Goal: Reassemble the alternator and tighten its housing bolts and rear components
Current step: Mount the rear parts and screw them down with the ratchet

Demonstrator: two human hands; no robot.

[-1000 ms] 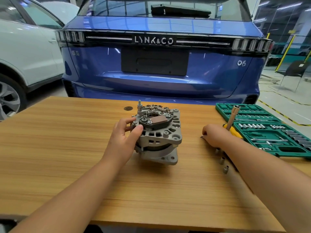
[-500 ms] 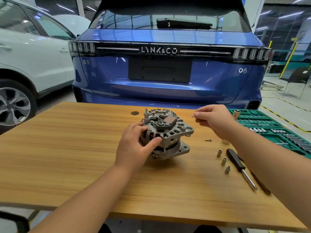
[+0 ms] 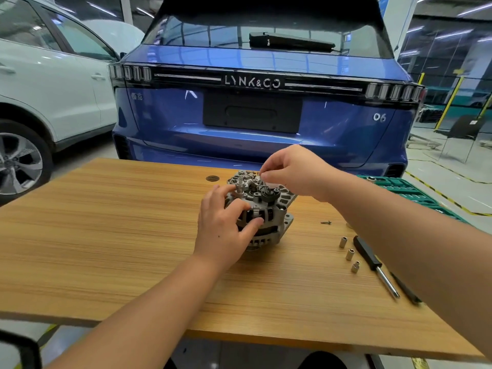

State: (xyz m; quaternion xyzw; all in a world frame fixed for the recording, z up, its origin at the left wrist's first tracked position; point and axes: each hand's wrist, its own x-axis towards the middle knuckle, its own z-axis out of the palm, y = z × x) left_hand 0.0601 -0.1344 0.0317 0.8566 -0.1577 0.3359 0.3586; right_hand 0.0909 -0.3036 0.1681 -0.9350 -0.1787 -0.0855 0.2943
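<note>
A grey alternator [image 3: 269, 206] stands on the wooden table [image 3: 106, 235], rear side up, with studs and dark components showing on top. My left hand [image 3: 223, 227] grips its near left side, thumb against the housing. My right hand [image 3: 292, 171] hovers over the alternator's far top edge and pinches a small screw between thumb and fingertips; the screw is barely visible. A loose dark screw [image 3: 326, 222] lies on the table to the right.
Three small sockets [image 3: 349, 253] and a black-handled screwdriver [image 3: 372, 263] lie right of the alternator. A green socket tray [image 3: 410, 190] sits at the table's far right. A dark round washer [image 3: 212, 178] lies behind the alternator. A blue car stands beyond the table.
My right hand left the tools at the right and rose over the alternator's top, pinching a small screw. The left hand turned the alternator and keeps gripping it.
</note>
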